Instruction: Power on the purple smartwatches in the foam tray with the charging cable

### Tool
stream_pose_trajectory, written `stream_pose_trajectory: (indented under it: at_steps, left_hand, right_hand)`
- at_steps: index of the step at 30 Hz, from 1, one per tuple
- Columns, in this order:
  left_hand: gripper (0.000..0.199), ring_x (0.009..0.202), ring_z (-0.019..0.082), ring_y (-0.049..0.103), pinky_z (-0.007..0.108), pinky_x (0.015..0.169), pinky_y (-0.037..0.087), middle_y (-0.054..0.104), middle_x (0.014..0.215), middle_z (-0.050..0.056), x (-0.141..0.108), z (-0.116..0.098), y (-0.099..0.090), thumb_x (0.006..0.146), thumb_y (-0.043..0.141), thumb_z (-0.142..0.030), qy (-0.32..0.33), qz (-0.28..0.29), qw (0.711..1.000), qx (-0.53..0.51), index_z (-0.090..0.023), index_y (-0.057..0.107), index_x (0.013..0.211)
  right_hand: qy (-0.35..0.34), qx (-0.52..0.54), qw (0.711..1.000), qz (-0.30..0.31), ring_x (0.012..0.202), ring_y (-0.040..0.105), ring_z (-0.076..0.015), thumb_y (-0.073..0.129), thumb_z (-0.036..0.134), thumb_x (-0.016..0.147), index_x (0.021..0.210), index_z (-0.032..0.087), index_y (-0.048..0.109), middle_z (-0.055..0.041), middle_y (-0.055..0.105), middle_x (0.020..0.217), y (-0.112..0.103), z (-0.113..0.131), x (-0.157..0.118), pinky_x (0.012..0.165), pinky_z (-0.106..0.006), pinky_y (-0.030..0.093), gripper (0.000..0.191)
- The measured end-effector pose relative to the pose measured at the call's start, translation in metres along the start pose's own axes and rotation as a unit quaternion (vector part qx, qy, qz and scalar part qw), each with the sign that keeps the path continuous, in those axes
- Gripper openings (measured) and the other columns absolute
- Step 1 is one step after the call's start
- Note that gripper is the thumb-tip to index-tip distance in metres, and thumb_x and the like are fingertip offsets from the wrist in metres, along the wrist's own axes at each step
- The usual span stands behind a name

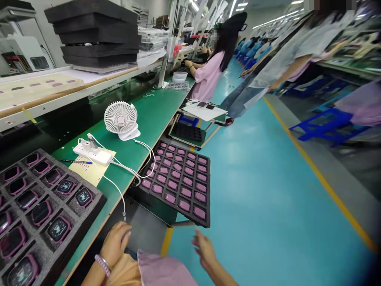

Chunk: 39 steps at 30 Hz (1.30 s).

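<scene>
My left hand [115, 241], with a bracelet on the wrist, is at the bench's front edge, its fingers bent and partly hidden; whether it holds anything does not show. My right hand [204, 247] hangs over the floor just below a black foam tray [190, 216] of pink watch-shaped pieces, slightly blurred, fingers apart, nothing in it. On the bench at the left lies a grey foam tray [94, 197] of pink-framed smartwatches, some with lit screens. A white cable end [124, 214] dangles just above my left hand.
A white fan [121, 119], a power strip [93, 153], a pen [76, 161] and yellow paper [98, 174] are on the green bench. Black foam trays [98, 35] are stacked on the shelf. A person in pink [208, 75] sits farther along; another person [282, 67] stands in the aisle.
</scene>
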<state>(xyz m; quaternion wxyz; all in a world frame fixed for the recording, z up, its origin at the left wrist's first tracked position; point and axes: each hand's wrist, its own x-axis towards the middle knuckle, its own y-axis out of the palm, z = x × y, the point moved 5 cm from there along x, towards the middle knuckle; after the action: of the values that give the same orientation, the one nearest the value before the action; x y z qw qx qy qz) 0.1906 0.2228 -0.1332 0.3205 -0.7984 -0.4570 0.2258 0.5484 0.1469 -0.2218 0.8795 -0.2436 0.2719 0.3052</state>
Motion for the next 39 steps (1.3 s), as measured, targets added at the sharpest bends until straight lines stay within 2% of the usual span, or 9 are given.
stream_pose_trajectory:
  at_steps: [2, 6, 8, 11, 14, 22, 28, 35, 39]
  left_hand:
    - [0.031, 0.112, 0.023, 0.062, 0.035, 0.103, 0.048, 0.066, 0.118, 0.010, 0.006, 0.011, 0.020, 0.096, 0.043, -0.024, -0.052, 0.079, 0.996, -0.004, -0.022, 0.067, 0.117]
    - [0.027, 0.105, 0.024, 0.065, 0.034, 0.098, 0.050, 0.069, 0.111, 0.009, 0.004, 0.034, 0.045, 0.089, 0.055, -0.022, -0.119, 0.171, 0.978, 0.000, -0.020, 0.070, 0.111]
    - [0.025, 0.106, 0.025, 0.065, 0.034, 0.098, 0.049, 0.069, 0.108, 0.010, 0.004, 0.044, 0.049, 0.088, 0.056, -0.024, -0.139, 0.186, 0.973, 0.005, -0.018, 0.071, 0.107]
    - [0.030, 0.109, 0.023, 0.063, 0.031, 0.100, 0.046, 0.068, 0.112, 0.011, 0.009, 0.053, 0.050, 0.091, 0.052, -0.025, -0.153, 0.187, 0.970, 0.005, -0.017, 0.068, 0.115]
    - [0.031, 0.108, 0.022, 0.063, 0.030, 0.099, 0.045, 0.067, 0.113, 0.010, 0.014, 0.054, 0.053, 0.090, 0.054, -0.025, -0.154, 0.198, 0.968, 0.009, -0.016, 0.066, 0.117]
    - [0.035, 0.109, 0.022, 0.063, 0.031, 0.096, 0.044, 0.069, 0.113, 0.008, 0.016, 0.045, 0.063, 0.087, 0.058, -0.030, -0.151, 0.238, 0.959, 0.040, -0.020, 0.065, 0.119]
    - [0.036, 0.115, 0.026, 0.060, 0.037, 0.102, 0.039, 0.068, 0.117, 0.008, 0.011, 0.036, 0.064, 0.086, 0.058, -0.035, -0.159, 0.244, 0.956, 0.044, -0.023, 0.066, 0.119]
    - [0.038, 0.108, 0.027, 0.062, 0.036, 0.098, 0.043, 0.070, 0.111, 0.008, 0.021, 0.040, 0.074, 0.087, 0.057, -0.047, -0.220, 0.221, 0.947, -0.076, -0.019, 0.070, 0.108]
    - [0.070, 0.116, 0.030, 0.059, 0.038, 0.094, 0.049, 0.062, 0.129, 0.015, 0.046, 0.048, 0.089, 0.094, 0.028, -0.068, -0.302, 0.186, 0.915, -0.194, -0.013, 0.061, 0.123]
  right_hand:
    - [0.074, 0.080, 0.990, 0.089, 0.103, 0.066, -0.0400, 0.077, 0.042, 0.079, 0.083, 0.018, 0.061, -0.0162, 0.069, 0.094, 0.044, -0.014, -0.013, 0.088, -0.055, 0.054, 0.029]
    - [0.113, 0.230, 0.949, 0.182, 0.109, 0.067, -0.0257, 0.071, 0.035, 0.090, 0.086, 0.020, 0.061, -0.0099, 0.070, 0.106, 0.128, 0.013, -0.009, 0.090, -0.035, 0.056, 0.019]
    - [0.125, 0.270, 0.936, 0.189, 0.105, 0.068, -0.0239, 0.065, 0.030, 0.096, 0.083, 0.019, 0.060, -0.0103, 0.070, 0.100, 0.148, 0.028, -0.001, 0.088, -0.032, 0.056, 0.018]
    - [0.137, 0.302, 0.927, 0.174, 0.095, 0.071, -0.0235, 0.059, 0.023, 0.100, 0.085, 0.014, 0.061, -0.0105, 0.070, 0.093, 0.148, 0.033, 0.006, 0.084, -0.035, 0.058, 0.018]
    - [0.121, 0.329, 0.928, 0.127, 0.089, 0.070, -0.0215, 0.057, 0.024, 0.103, 0.090, 0.013, 0.063, -0.0069, 0.069, 0.091, 0.121, 0.028, 0.013, 0.082, -0.037, 0.059, 0.018]
    - [0.008, 0.330, 0.942, -0.066, 0.092, 0.067, -0.0217, 0.054, 0.043, 0.105, 0.119, 0.014, 0.062, -0.0088, 0.066, 0.110, -0.001, 0.038, 0.057, 0.083, -0.040, 0.057, 0.034]
    - [0.003, 0.213, 0.957, -0.195, 0.107, 0.061, -0.0270, 0.058, 0.044, 0.103, 0.127, 0.016, 0.058, -0.0119, 0.058, 0.126, -0.040, 0.025, 0.078, 0.092, -0.048, 0.053, 0.038]
    - [0.001, 0.124, 0.969, -0.215, 0.104, 0.066, -0.0284, 0.056, 0.049, 0.101, 0.128, 0.015, 0.059, -0.0131, 0.065, 0.121, -0.106, -0.004, 0.062, 0.090, -0.044, 0.058, 0.044]
    - [-0.004, 0.094, 0.981, -0.168, 0.087, 0.072, -0.0362, 0.060, 0.064, 0.087, 0.124, 0.015, 0.063, -0.0151, 0.072, 0.099, -0.161, -0.021, 0.042, 0.069, -0.044, 0.064, 0.062]
